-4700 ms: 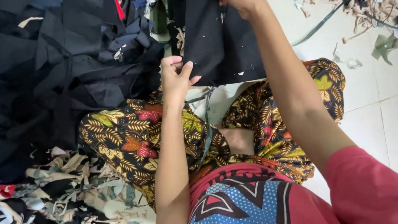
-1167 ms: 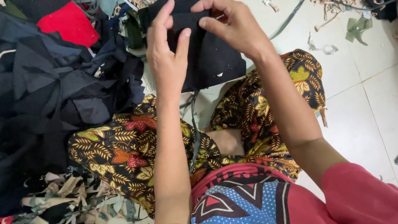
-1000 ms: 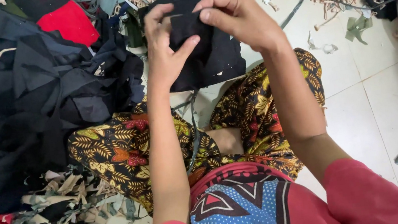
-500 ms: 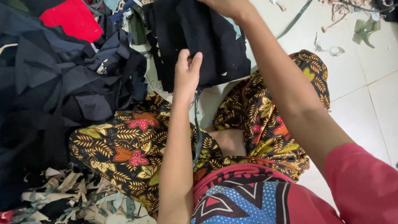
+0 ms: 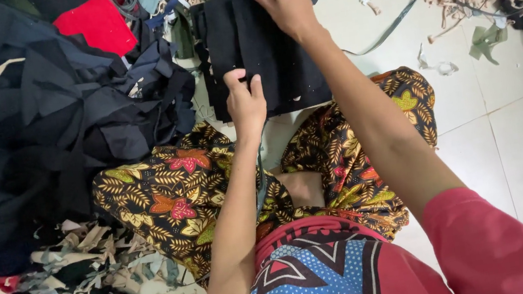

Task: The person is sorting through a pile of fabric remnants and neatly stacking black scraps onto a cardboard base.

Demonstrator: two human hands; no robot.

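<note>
Over the lap, above the patterned trousers (image 5: pixel 167 192), left hand (image 5: pixel 245 102) & right hand (image 5: pixel 283 1) are pinching bottom & top edges of the black cloth piece (image 5: pixel 263 53), stretching it flat; prob. smoothing/stacking step, next needing even edges w/ steady grip.
</note>
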